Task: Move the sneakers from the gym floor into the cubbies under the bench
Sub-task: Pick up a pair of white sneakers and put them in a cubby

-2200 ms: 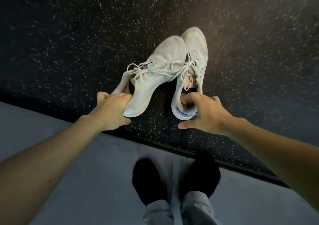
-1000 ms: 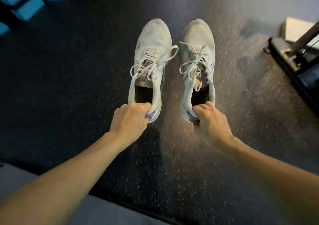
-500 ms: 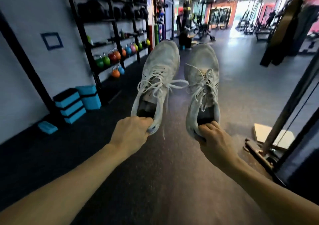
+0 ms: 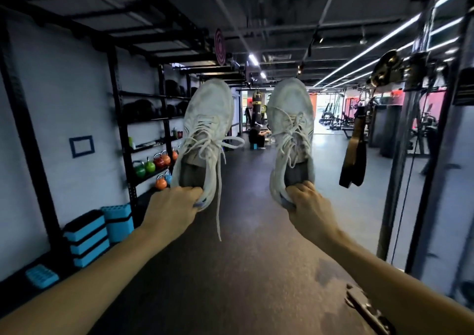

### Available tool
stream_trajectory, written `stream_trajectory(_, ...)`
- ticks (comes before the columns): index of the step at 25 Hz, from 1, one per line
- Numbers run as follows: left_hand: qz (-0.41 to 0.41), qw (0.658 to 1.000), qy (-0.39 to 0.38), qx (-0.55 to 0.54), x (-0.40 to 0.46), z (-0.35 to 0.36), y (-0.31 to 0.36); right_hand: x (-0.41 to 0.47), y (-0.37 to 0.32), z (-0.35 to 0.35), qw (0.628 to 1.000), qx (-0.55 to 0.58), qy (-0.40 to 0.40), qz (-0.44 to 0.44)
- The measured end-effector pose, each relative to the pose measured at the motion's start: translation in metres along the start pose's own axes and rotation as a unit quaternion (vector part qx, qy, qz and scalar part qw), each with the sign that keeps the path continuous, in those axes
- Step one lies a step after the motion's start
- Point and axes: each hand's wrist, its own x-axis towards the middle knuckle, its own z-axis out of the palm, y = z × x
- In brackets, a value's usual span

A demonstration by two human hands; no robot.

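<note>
dark rubber gym floor (image 4: 246, 270), stacked blue step blocks (image 4: 87, 237) by left wall

Off-white sneakers (image 4: 209, 119) with pale laces, lilac at the gripped heels; beyond them green, red and orange kettlebells (image 4: 154, 166), bright blue step blocks (image 4: 86, 237)

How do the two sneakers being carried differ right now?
The left sneaker has a long lace trailing loose below the left hand; the right sneaker keeps its laces on top. The left hand grips over its heel, while the right hand pinches its heel. Both are whitish, held up, toes forward.
</note>
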Motion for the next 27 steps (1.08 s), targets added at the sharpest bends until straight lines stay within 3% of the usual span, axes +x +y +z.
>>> stream_trajectory(9,0.068,0.996,0.036,-0.048,0.020,-0.026,0.048,-0.028,0.009,-0.078,0.995,-0.082,-0.018,0.053)
stream_trajectory(14,0.167,0.974,0.065,-0.141,0.027,-0.028,0.071,-0.062,-0.009,-0.120,0.979,-0.168,-0.011,0.112)
stream_trajectory(22,0.351,0.897,0.150,-0.221,-0.006,-0.048,0.141,-0.158,-0.069,-0.225,0.920,-0.308,-0.007,0.243)
stream_trajectory(27,0.443,0.823,0.143,-0.324,-0.068,-0.101,0.239,-0.254,-0.125,-0.342,0.846,-0.411,0.004,0.339)
